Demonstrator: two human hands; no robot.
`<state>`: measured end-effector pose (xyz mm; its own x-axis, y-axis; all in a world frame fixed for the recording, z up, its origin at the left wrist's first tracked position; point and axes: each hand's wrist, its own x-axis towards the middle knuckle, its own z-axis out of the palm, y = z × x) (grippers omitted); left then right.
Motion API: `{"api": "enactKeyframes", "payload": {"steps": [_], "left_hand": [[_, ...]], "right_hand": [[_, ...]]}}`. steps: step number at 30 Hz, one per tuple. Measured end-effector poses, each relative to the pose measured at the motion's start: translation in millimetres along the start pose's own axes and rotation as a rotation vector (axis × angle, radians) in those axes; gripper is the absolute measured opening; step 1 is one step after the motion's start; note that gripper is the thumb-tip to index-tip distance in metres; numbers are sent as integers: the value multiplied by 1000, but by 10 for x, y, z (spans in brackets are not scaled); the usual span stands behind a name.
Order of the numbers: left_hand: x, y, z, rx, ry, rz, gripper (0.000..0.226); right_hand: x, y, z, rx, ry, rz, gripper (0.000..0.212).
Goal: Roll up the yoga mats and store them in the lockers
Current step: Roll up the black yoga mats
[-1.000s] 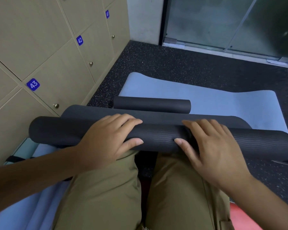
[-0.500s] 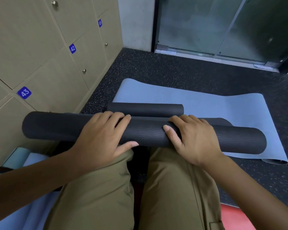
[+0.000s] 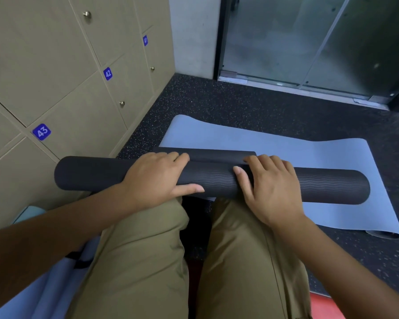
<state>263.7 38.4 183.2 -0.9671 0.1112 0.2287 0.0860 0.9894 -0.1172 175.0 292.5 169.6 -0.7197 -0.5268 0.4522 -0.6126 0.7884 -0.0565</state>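
Now rolling black yoga mat (image 3: pixel 320 187) across knees over flat blue mat (image 3: pixel 297 155); left hand (image 3: pixel 154 183) and right hand (image 3: pixel 270 189) wrapped over roll, fingers curled, grasping. Best kept tight, ends even. Versus earlier: flat tail gone, roll touching smaller black roll (image 3: pixel 217 155); lockers (image 3: pixel 78 88) shut

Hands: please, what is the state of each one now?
Left hand: fingers curled over the rolled black yoga mat, gripping it.
Right hand: also curled over the same mat, gripping it.
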Motion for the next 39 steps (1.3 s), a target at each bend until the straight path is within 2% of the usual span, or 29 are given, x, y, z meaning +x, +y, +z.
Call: {"api": "enactKeyframes", "payload": {"steps": [4,7,10,13,18,23,27,29,34,39], "left_hand": [[123,-81,-26,-72,-142,-12,90],[161,-114,-32,-88,-182,-10,90],[127,-98,-12,-34,-35,-5,87],[55,-99,94,41,136,25,83],[55,-147,183,107,139,1,93],[216,-241,148,55,105,54,86],[364,-333,104,-51,-77,-13,87],[463,-373,73,-130,-198,-48,85],[667,-439,77,-303,-426,-106,72],[751,-476,62,-347,-489,-99,72]], "right_hand": [[15,24,105,-48,47,-23,57],[98,29,175,-46,92,-26,55],[182,17,210,-35,92,-5,50],[288,17,194,-2,0,41,51],[505,29,145,18,-200,108,54],[620,57,142,20,-248,108,58],[544,103,227,-23,-63,-36,66],[491,152,282,-54,-34,-113,69],[500,340,369,-107,-131,-220,90],[700,404,344,-69,-251,-262,91]]}}
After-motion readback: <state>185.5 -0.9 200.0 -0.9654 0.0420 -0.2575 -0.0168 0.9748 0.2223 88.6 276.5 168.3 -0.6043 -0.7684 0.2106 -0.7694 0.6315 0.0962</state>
